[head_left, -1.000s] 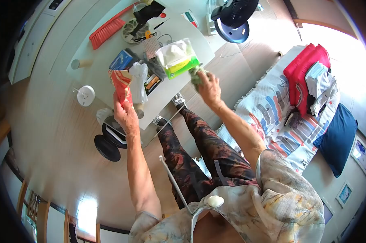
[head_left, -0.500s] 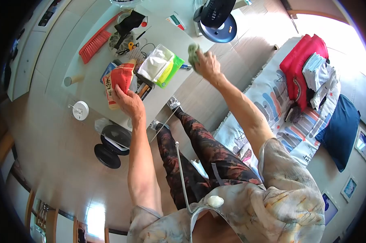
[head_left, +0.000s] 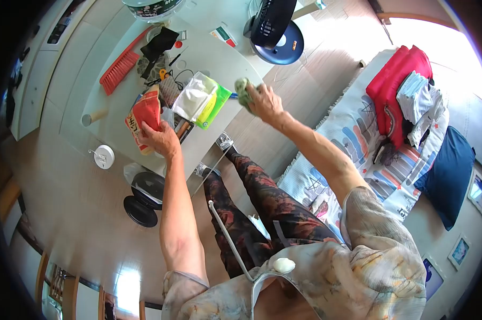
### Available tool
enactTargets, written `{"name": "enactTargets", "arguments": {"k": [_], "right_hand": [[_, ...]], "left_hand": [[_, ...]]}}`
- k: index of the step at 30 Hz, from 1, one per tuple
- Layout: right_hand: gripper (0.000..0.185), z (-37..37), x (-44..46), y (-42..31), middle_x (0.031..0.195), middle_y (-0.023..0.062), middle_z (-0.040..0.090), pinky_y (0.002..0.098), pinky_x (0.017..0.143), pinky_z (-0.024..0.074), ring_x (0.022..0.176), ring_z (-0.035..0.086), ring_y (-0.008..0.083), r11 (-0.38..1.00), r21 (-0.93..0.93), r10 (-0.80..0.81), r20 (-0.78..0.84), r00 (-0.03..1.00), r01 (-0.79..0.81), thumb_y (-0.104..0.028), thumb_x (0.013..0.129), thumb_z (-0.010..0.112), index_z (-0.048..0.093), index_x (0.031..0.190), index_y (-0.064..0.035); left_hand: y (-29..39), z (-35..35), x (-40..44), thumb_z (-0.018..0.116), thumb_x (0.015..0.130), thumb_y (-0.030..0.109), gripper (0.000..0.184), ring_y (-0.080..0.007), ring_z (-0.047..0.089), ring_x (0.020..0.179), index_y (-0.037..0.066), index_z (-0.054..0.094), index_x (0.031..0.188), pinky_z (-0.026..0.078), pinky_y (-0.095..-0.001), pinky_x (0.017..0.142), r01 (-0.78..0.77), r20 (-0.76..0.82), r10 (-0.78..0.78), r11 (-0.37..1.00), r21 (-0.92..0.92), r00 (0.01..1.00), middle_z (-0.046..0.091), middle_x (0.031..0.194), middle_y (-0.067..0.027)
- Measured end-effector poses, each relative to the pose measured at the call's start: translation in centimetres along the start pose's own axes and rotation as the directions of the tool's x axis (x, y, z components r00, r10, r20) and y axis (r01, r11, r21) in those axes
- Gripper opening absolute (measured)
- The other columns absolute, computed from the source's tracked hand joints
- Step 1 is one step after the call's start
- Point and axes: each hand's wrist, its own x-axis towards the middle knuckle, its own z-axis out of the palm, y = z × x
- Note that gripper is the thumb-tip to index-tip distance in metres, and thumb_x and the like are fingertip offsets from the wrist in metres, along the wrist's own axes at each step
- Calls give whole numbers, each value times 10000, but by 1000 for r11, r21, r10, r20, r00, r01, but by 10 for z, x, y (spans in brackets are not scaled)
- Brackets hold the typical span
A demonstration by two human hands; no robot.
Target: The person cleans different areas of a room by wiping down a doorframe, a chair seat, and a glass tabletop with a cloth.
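My left hand is closed around a red and yellow snack bag with printed characters, at the near left part of the pale table. A crumpled green cloth is gripped in my right hand, near the table's right edge. Between the hands stands an open pack of tissues with a green and white wrapper. A dark tray under and beside the pack is partly hidden by it and by the bag.
A red brush, a black cloth and scissors lie farther back on the table. A dark fan stands at the far right. A black-lidded bin is on the floor at left. Folded clothes rest on the daybed.
The view has shifted a little, so the table appears lower and farther left. My right hand has come slightly nearer with the green cloth. My left hand still holds the bag.
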Motion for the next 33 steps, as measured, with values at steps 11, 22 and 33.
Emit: {"name": "enactTargets", "arguments": {"k": [11, 22, 33], "right_hand": [[483, 0, 5, -1, 1062, 171, 551, 485, 717, 547, 963, 586, 378, 998, 56, -10, -26, 1000, 12, -282, 837, 646, 489, 1293, -241], [555, 26, -71, 12, 1189, 152, 508, 477, 840, 503, 1074, 510, 367, 992, 129, 2, -41, 999, 3, -198, 794, 684, 493, 1312, -254], [627, 90, -146, -156, 1242, 95, 428, 425, 801, 556, 1094, 473, 354, 888, 35, -443, 328, 834, 458, -105, 817, 623, 414, 1378, -291]], "left_hand": [[-11, -22, 1, 699, 836, 410, 697, -421, 374, 1278, -33, 469, 1322, 360, -503, 1050, -165, 90, 167, 986, -29, 982, 410, 1334, -292], [-84, -101, -95, 641, 885, 170, 351, -281, 555, 1021, 25, 589, 1200, 472, -370, 801, 267, 21, -273, 920, -285, 962, 577, 1148, -169], [-232, -142, -319, 594, 908, 139, 210, -116, 527, 497, 24, 614, 1083, 399, -240, 411, 919, 313, -924, 87, -385, 219, 594, 773, -52]]}}
